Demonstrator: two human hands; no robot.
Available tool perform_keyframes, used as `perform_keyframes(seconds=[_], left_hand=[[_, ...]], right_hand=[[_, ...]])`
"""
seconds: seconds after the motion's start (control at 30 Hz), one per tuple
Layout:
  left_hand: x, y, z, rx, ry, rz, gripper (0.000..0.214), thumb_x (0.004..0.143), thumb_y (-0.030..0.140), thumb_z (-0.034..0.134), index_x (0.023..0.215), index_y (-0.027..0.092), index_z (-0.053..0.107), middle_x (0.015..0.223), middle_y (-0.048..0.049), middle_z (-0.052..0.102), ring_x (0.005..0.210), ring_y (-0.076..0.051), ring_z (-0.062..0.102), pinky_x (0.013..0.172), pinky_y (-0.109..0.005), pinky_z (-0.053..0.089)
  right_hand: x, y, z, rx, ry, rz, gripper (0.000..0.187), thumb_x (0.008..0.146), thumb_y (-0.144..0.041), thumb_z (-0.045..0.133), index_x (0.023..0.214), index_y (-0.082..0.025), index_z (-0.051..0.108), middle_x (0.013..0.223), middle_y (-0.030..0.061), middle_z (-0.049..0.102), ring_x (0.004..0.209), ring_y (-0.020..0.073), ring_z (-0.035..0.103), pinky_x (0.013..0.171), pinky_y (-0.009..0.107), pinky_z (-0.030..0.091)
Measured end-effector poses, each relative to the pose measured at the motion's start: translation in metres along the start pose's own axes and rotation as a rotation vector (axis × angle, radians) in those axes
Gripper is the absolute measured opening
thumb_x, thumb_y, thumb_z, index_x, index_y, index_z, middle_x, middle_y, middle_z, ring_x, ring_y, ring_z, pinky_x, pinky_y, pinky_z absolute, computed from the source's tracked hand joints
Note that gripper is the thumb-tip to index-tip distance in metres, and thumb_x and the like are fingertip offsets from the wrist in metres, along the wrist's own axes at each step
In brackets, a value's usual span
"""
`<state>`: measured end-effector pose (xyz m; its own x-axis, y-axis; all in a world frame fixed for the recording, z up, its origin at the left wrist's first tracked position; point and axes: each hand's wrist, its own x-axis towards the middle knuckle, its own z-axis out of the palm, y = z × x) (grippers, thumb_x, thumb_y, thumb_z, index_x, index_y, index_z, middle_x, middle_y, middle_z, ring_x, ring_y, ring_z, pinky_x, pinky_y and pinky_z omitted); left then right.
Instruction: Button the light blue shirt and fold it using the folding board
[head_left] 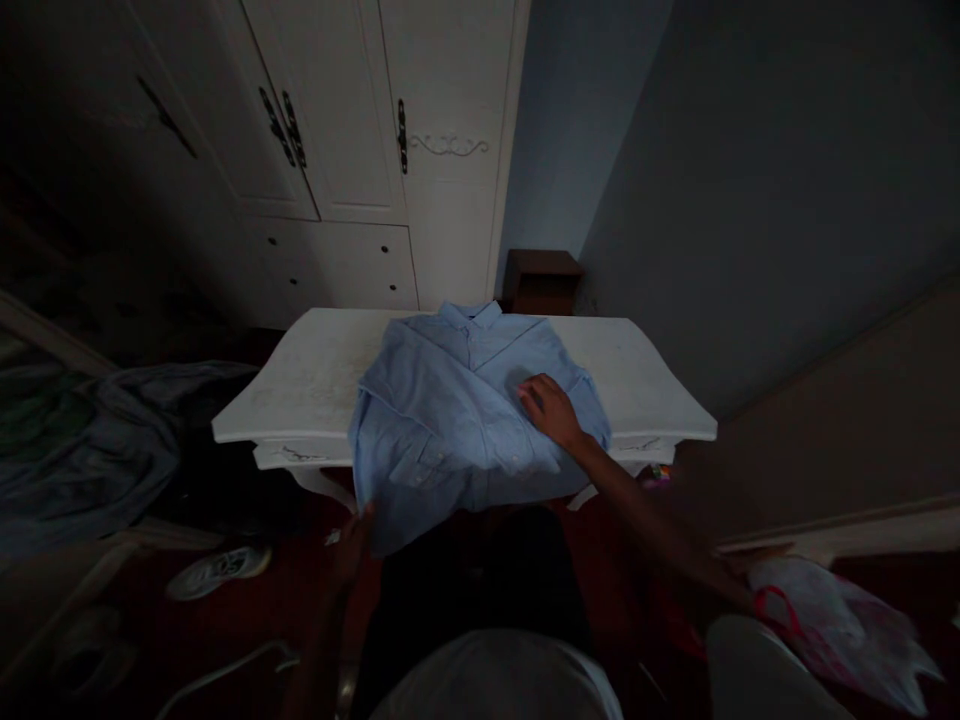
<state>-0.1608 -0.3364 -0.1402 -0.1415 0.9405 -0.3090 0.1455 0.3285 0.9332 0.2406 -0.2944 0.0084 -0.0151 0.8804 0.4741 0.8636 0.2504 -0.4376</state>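
A light blue button-up shirt [480, 420] lies spread on a white table [315, 370], its collar toward the far edge. Its sleeves are folded inward over the front, and the lower part hangs over the near edge. At the hanging left edge of the shirt, my left hand [354, 545] is closed on the cloth; dim light partly hides its fingers. My right hand [551, 408] is over the right side of the shirt front, fingers loosely bent and a little apart, with nothing held. Whether its fingertips press on the cloth is hard to make out.
Behind the table stands a white wardrobe [337, 160] with dark handles, beside a small brown cabinet [544, 278]. Piled clothes [112, 440] are at the left, above a shoe [219, 572] on the red floor. A plastic bag [847, 620] lies at the lower right.
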Motion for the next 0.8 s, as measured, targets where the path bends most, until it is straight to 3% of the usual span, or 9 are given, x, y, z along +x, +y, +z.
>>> perform_keyframes(seconds=[0.1, 0.3, 0.4, 0.57, 0.67, 0.8], left_hand=[[-0.007, -0.004, -0.002, 0.018, -0.066, -0.006, 0.07, 0.043, 0.081, 0.071, 0.068, 0.016, 0.07, 0.075, -0.0083, 0.07, 0.076, -0.026, 0.063, 0.073, -0.038, 0.052], [-0.011, -0.015, -0.02, 0.144, 0.097, 0.045, 0.069, 0.047, 0.082, 0.069, 0.064, 0.015, 0.068, 0.063, -0.0034, 0.063, 0.062, -0.019, 0.055, 0.058, -0.029, 0.043], [-0.011, -0.015, -0.026, 0.161, 0.108, 0.036, 0.069, 0.048, 0.08, 0.07, 0.07, 0.015, 0.07, 0.068, -0.004, 0.065, 0.066, -0.02, 0.057, 0.06, -0.029, 0.043], [-0.014, -0.005, -0.025, 0.217, 0.14, -0.012, 0.07, 0.047, 0.081, 0.069, 0.07, 0.015, 0.068, 0.067, -0.0041, 0.064, 0.066, -0.02, 0.057, 0.059, -0.029, 0.043], [-0.017, -0.004, -0.023, 0.204, 0.156, -0.003, 0.068, 0.047, 0.081, 0.069, 0.068, 0.016, 0.067, 0.067, -0.0036, 0.064, 0.065, -0.019, 0.056, 0.059, -0.029, 0.042], [-0.016, -0.006, -0.02, 0.17, 0.138, -0.022, 0.065, 0.049, 0.078, 0.07, 0.071, 0.016, 0.067, 0.068, -0.004, 0.065, 0.067, -0.02, 0.057, 0.061, -0.03, 0.044]], right_hand=[[-0.04, -0.026, -0.002, 0.064, -0.068, 0.105, 0.025, 0.094, -0.04, 0.047, 0.086, -0.021, 0.061, 0.078, 0.004, 0.065, 0.075, 0.0186, 0.061, 0.075, 0.03, 0.049], [-0.1, -0.028, -0.002, 0.074, -0.011, 0.398, 0.032, 0.091, -0.053, 0.051, 0.097, -0.023, 0.059, 0.076, 0.0027, 0.069, 0.068, 0.0203, 0.067, 0.065, 0.03, 0.047], [-0.108, -0.023, 0.004, -0.044, 0.04, 0.5, 0.043, 0.085, -0.06, 0.058, 0.104, -0.022, 0.06, 0.069, 0.0021, 0.069, 0.066, 0.0227, 0.068, 0.06, 0.029, 0.046], [-0.101, -0.025, 0.013, -0.086, 0.074, 0.476, 0.031, 0.089, -0.053, 0.054, 0.091, -0.024, 0.066, 0.066, 0.0022, 0.068, 0.06, 0.019, 0.065, 0.058, 0.026, 0.042], [-0.095, -0.023, 0.009, 0.155, 0.009, 0.457, 0.03, 0.087, -0.05, 0.053, 0.078, -0.024, 0.065, 0.062, 0.0014, 0.064, 0.057, 0.0172, 0.061, 0.056, 0.026, 0.041], [-0.091, -0.014, -0.005, 0.655, -0.093, 0.631, 0.035, 0.079, -0.056, 0.058, 0.07, -0.022, 0.061, 0.047, -0.0045, 0.047, 0.042, 0.0122, 0.043, 0.045, 0.025, 0.033]])
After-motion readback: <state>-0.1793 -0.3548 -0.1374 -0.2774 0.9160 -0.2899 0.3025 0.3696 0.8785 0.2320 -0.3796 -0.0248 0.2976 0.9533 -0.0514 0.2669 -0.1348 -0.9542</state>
